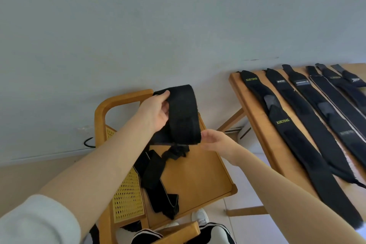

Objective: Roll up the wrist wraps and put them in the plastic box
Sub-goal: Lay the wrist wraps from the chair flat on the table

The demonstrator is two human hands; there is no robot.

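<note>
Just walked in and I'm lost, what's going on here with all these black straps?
A person is sorting wrist wraps. Their left hand grips a folded black wrist wrap above a wooden chair, while the right hand sits open at its lower end. More wraps lie loose on the chair seat, and a row of unrolled wraps lies flat on the wooden table to the right. No plastic box is in view.

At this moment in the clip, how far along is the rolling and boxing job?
Early. Nothing looks finished: no rolled wrap and no plastic box is in view. In hand: the left hand grips a black wrap held looped above the chair, the right hand open beside it. Left: several wraps on the table lie flat and unrolled, and another wrap lies on the chair.
</note>
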